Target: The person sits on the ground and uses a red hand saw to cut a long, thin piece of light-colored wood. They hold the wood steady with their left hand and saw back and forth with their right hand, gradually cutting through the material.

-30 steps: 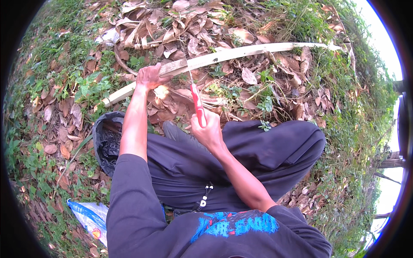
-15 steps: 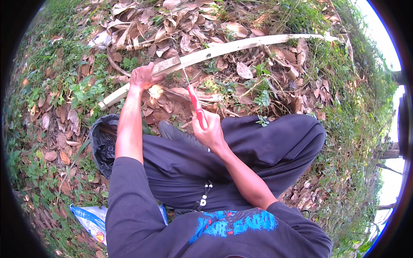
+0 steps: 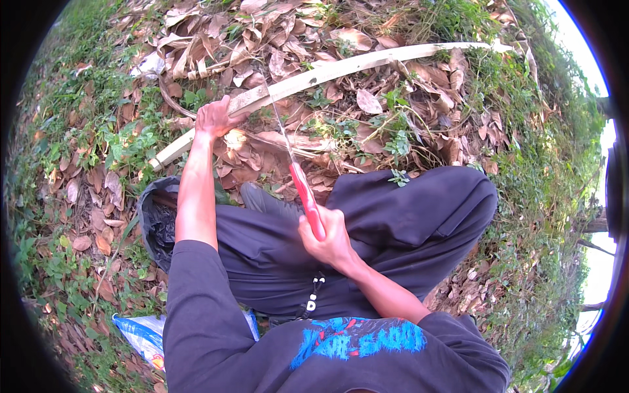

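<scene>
Since the frame half a second earlier, the right hand (image 3: pixel 331 239) has drawn the red-handled saw (image 3: pixel 306 196) back toward the body, while the left hand (image 3: pixel 216 119) has kept its place on the pale strip (image 3: pixel 367 62). Clock positions are read from the centre of the view.

Nearest, at 6 o'clock, lies the dark shirt (image 3: pixel 393 370) with its blue and red print (image 3: pixel 360 338); above it hangs a dark cord with white beads (image 3: pixel 313 301). At 8 o'clock a blue and white bag (image 3: pixel 141 334) shows partly behind the sleeve. Dark trousers (image 3: pixel 400 223) cover the folded legs, and a grey shoe (image 3: pixel 259 198) points out at 9 o'clock; farther that way stands an open dark container (image 3: pixel 157 223) with crumpled black material inside.

Between 5 and 6 o'clock, the right hand is wrapped around the saw's handle. The thin blade (image 3: pixel 280 128) runs toward 11 o'clock, its far end at the strip beside a brownish section (image 3: pixel 251 100); the depth of any cut cannot be told. At 10 o'clock, the left hand grips the strip, thumb aside, fingertips partly hidden. The strip itself arcs from between 9 and 10 o'clock to 2 o'clock, over dry leaves (image 3: pixel 368 101) and green plants (image 3: pixel 128 141). Farthest, at 3 o'clock, dark trunks (image 3: pixel 597 226) stand against bright sky.
</scene>
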Available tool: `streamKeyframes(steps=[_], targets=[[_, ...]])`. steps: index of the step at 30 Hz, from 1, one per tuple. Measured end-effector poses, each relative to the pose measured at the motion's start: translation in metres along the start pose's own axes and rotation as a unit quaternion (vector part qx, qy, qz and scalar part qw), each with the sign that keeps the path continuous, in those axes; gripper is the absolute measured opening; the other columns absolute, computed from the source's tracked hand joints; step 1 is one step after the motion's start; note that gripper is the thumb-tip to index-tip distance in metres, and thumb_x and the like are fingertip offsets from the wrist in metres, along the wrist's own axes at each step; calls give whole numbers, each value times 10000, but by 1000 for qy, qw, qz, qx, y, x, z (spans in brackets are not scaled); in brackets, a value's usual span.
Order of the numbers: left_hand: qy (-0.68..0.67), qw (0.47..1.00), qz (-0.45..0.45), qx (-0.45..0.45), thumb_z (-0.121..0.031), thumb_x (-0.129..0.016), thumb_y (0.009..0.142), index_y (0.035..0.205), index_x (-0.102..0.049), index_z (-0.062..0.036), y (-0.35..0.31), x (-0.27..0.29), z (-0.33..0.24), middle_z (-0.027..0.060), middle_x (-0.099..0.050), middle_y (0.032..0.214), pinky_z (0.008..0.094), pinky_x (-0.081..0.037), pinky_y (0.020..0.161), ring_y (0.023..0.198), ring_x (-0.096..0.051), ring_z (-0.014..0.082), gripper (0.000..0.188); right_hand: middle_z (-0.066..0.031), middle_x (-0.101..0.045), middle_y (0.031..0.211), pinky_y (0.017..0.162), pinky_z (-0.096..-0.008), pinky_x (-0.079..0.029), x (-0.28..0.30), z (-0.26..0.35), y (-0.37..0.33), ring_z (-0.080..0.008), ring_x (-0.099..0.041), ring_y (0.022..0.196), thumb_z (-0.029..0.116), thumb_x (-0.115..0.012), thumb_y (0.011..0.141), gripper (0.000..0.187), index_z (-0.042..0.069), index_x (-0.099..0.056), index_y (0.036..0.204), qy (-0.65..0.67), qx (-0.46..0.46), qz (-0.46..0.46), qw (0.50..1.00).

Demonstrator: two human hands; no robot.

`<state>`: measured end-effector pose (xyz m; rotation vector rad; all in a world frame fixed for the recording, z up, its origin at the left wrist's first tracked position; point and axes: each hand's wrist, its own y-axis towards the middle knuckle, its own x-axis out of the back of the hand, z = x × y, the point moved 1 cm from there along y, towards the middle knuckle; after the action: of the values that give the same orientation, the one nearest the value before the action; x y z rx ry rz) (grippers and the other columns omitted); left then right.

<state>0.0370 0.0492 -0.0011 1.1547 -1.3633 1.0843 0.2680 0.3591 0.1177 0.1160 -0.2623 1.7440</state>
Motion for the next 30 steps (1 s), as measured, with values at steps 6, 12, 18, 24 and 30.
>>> streamKeyframes(steps=[6, 12, 18, 24, 30], targets=[[-2, 1000, -7, -8, -768, -639, 774, 965, -569, -31, 2, 1, -3, 229, -690, 790, 507, -550, 709, 789, -700, 420, 765, -68, -443, 522, 480, -344, -367, -24, -21, 92, -129, -415, 483, 66, -599, 871, 227, -19, -490, 690, 16, 21, -51, 998], [5, 1000, 7, 0, -783, -623, 778, 956, -559, -38, -3, 0, -1, 222, -692, 792, 501, -551, 705, 780, -705, 406, 768, -181, -542, 549, 493, -377, -460, -10, -12, 28, -300, -617, 475, 68, -632, 847, 138, -23, -566, 768, -8, 3, -1, 1000], [12, 1000, 18, 6, -759, -636, 786, 942, -558, -35, 1, 0, -2, 212, -701, 803, 496, -553, 710, 787, -711, 395, 745, -152, -495, 510, 470, -383, -435, 13, -11, -7, -303, -582, 435, 47, -627, 845, 126, -22, -559, 765, 4, -19, 30, 999], [1, 1000, -5, -4, -733, -663, 783, 954, -586, -26, -1, 3, -3, 221, -705, 823, 496, -556, 728, 805, -712, 397, 731, -166, -522, 534, 494, -396, -423, -15, -24, 83, -225, -529, 448, 81, -612, 859, 212, -20, -527, 693, 33, 27, -35, 998], [21, 999, 23, 11, -723, -672, 782, 950, -591, -36, -1, 5, -11, 214, -710, 828, 495, -563, 718, 786, -712, 400, 712, -189, -541, 551, 502, -401, -441, -25, -30, 78, -268, -620, 499, 86, -624, 848, 212, -20, -531, 689, 15, 8, -31, 999]])
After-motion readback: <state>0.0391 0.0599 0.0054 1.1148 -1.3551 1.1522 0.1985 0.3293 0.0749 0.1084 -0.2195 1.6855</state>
